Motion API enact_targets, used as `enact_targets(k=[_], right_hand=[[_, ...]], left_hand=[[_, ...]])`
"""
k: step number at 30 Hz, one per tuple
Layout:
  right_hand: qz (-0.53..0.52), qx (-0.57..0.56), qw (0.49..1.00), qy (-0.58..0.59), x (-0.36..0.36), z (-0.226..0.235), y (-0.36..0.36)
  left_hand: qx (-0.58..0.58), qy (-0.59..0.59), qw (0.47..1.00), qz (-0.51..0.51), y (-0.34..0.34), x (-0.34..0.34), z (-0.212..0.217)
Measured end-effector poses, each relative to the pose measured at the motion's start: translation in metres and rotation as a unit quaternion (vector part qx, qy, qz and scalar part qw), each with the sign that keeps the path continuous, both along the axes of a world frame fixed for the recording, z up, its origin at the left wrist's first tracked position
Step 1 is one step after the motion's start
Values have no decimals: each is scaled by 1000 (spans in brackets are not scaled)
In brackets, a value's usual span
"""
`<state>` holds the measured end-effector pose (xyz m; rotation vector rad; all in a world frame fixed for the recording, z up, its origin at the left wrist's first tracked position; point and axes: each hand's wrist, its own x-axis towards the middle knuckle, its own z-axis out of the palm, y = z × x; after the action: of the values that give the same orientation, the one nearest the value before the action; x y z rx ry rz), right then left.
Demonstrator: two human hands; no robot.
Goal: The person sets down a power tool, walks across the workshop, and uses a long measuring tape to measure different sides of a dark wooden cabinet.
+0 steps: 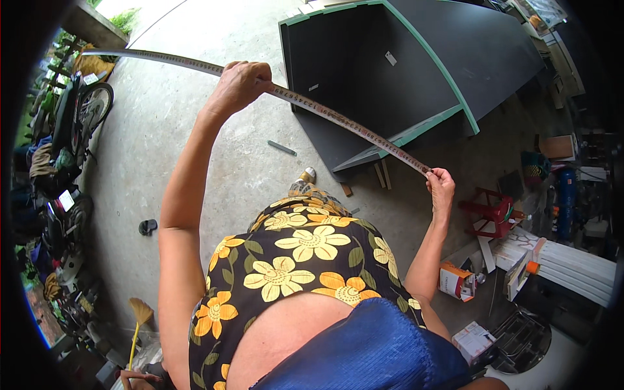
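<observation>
A steel measuring tape (pixel 351 125) with dark markings is stretched out in front of me, sloping from the upper left down to the right. My left hand (pixel 244 84) is closed round the middle of the blade, while its far length runs on past the hand toward the left. At the tape's right end, my right hand (pixel 442 186) pinches the tip between thumb and fingers. No tape case is visible. Beyond and partly under the blade lies a large open black cabinet (pixel 494 52) with green-edged panels, which neither hand touches.
Motorbikes (pixel 78 123) line the left side. A thin grey-green strip (pixel 282 148) and a dark sandal (pixel 147 227) lie on the concrete floor. On the right are a red stand (pixel 487 213), a cardboard box (pixel 457 282) and stacked white panels (pixel 575 266). A broom (pixel 140 312) stands at lower left.
</observation>
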<state>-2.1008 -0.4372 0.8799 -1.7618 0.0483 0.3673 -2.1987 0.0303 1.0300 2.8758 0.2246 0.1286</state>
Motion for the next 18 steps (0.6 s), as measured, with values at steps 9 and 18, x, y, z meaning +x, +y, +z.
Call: enact_targets(k=[9,18], right_hand=[[-112,34,993,15,10,1,44],[-200,19,980,7,-11,-3,78]], left_hand=[[52,-16,994,-93,52,111,-7],[68,-14,977,-203,101,201,-32]])
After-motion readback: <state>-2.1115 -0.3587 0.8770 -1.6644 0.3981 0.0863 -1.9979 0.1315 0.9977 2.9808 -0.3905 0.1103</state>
